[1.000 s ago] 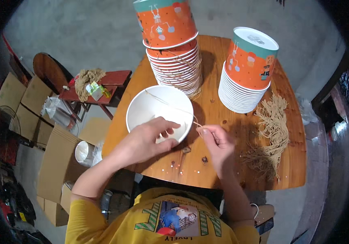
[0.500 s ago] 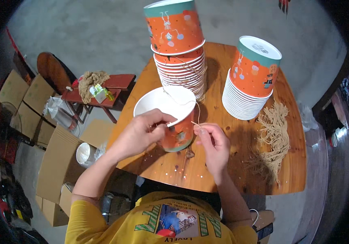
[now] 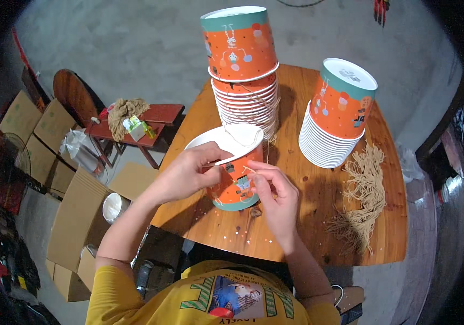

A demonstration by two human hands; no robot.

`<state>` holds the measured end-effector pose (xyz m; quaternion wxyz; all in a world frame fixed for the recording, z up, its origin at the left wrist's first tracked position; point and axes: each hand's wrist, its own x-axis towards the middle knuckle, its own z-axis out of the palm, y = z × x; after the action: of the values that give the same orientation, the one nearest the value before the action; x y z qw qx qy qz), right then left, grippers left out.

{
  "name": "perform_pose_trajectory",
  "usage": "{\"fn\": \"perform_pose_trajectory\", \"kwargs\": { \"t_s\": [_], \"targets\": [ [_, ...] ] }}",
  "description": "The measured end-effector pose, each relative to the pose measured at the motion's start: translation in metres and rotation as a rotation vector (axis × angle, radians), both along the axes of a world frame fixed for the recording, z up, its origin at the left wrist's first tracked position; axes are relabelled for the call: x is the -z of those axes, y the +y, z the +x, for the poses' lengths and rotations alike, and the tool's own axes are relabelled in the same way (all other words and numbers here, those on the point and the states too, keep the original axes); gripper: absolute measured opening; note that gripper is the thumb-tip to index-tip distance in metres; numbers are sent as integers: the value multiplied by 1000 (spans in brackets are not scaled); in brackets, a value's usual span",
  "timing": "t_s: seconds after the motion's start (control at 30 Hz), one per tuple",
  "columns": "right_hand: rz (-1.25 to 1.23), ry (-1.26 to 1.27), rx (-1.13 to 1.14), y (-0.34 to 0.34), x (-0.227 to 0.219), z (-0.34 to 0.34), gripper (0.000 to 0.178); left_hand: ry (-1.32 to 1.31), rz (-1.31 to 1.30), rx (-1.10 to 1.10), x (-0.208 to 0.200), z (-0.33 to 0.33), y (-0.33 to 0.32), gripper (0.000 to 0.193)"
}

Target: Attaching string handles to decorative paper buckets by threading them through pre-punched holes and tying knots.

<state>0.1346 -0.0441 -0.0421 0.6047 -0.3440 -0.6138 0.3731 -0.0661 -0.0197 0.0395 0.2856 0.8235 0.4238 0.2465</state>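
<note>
Nearer the orange paper bucket [image 3: 231,187] now, the right hand [image 3: 278,199] pinches thin cord [image 3: 249,169] that a slack grip could drop, while the left hand [image 3: 187,170] clasps the rim [image 3: 233,159].

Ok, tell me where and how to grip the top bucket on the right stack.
Come from above and take the top bucket low, on opposite sides: it sits upside down and flares toward its rim, which should limit slipping.

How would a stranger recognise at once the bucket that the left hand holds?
On the wooden table, look just nearer than the taller stack. There, the left hand holds an orange bucket. Its mouth faces up, while the stacked buckets stand upside down.
</note>
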Motion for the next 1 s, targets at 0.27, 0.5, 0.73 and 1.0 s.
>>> {"fn": "perform_pose_trajectory", "kwargs": {
  "t_s": [0.27,0.5,0.73,1.0],
  "targets": [
    [7,1,-5,1,-1,-3,12,-288,-484,-55,-8,-6,5,21],
    [51,-88,54,1,-1,-5,10,-369,-675,-3,-6,-12,16,20],
    [363,-375,237,0,-5,-6,10,-364,-705,-16,-9,-12,24,22],
    [325,-350,242,4,-2,-3,8,-398,-682,13,-4,-16,27,17]
  ]
}}
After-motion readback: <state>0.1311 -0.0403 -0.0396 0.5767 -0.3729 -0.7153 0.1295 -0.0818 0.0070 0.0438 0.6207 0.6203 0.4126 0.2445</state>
